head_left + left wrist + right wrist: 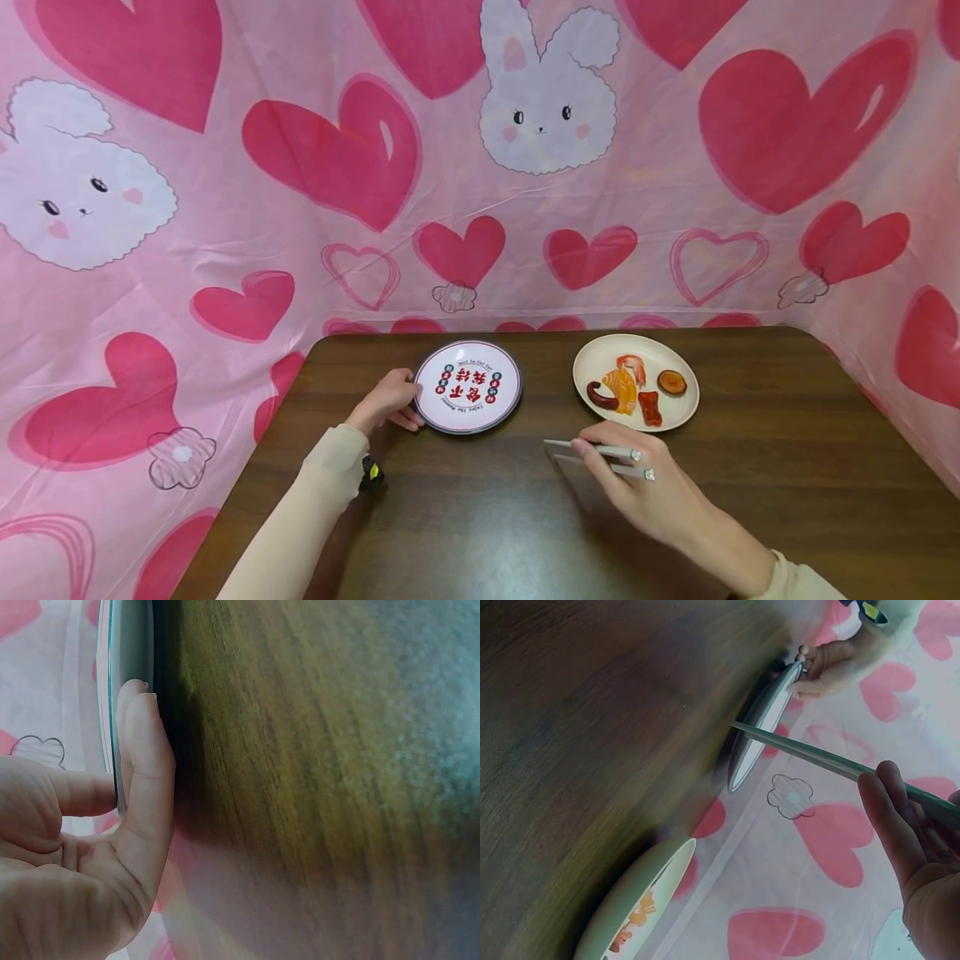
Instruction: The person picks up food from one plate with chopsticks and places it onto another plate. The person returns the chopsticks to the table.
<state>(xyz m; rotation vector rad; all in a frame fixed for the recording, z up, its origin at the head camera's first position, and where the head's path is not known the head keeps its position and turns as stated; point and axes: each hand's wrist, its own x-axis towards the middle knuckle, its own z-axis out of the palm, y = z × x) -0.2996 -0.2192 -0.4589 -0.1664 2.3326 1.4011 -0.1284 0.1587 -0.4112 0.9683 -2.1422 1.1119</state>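
Pinches the left rim of a round white plate [468, 387] with the left hand [393, 398], bracing a thumb above and curled fingers beneath. Holds it near the far edge of the tabletop [480, 525], left of the middle. Can see red and dark lettering on its face. Grips a pair of pale chopsticks [617, 452] in the right hand [651, 492], with bent fingers and thumb round the shafts, and points the tips toward the left edge of the tabletop. Can see an oval cream dish [681, 412] near the far edge too, right of the middle. Can make out on it a dark red curled piece [601, 400], an orange striped slice [621, 390], a shrimp-like piece [632, 367], a bear-shaped red piece [650, 408] and a round brown slice [672, 382]. Wears pale sleeves [300, 508]. Faces a pink cloth [450, 193] with hearts and rabbit heads, beyond the far edge
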